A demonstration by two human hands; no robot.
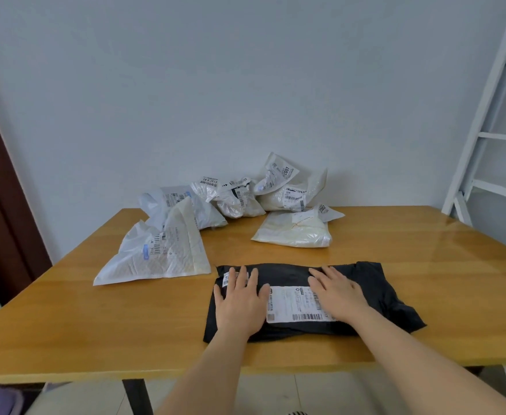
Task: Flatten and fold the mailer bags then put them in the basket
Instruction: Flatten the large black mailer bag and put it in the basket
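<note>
Wide tabletop (pixel 425 265), crumpled mailers (pixel 233 199) heaped at twelve o'clock, black mailer bag (pixel 290 274) at six under flat, spread hands, left (pixel 241 304) and right (pixel 340 295), and trapped air may spring it open; no basket visible.

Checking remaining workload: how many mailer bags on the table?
About 7, more may hide in the heap: black bag under both hands; white bag front left; cream bag centre right; roughly four in the crumpled pile by the wall.

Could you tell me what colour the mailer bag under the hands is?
Black mailer bag, with a white label; head view.
</note>
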